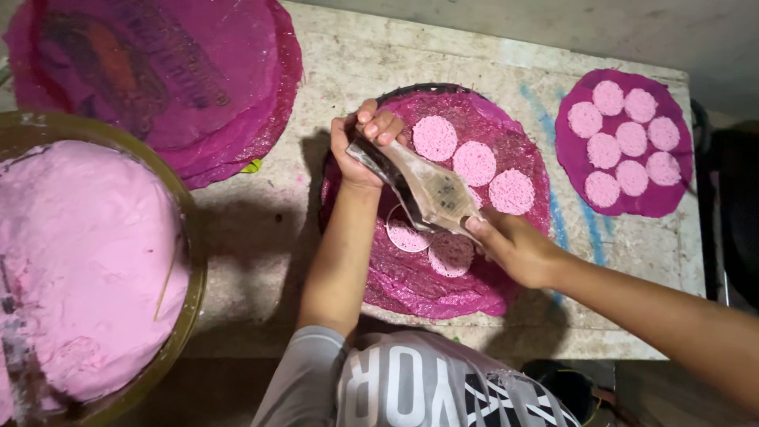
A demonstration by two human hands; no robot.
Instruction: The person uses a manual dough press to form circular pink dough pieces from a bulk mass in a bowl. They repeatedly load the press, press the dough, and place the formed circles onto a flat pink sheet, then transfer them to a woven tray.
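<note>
My left hand (362,146) grips the narrow end of a worn, paste-smeared flat tool (427,190), and my right hand (514,247) holds its wider end. The tool lies slanted over a round magenta mesh mat (411,277) on the table. Three pale pink round discs (474,163) sit on the mat's far side. Two more discs (451,255) lie just below the tool, partly hidden by it.
A large bowl (186,237) full of pink paste (87,261) stands at the left. A stack of magenta mats (158,71) lies at the far left. Another mat (569,158) with several pink discs (631,139) lies at the far right of the stained table (340,63).
</note>
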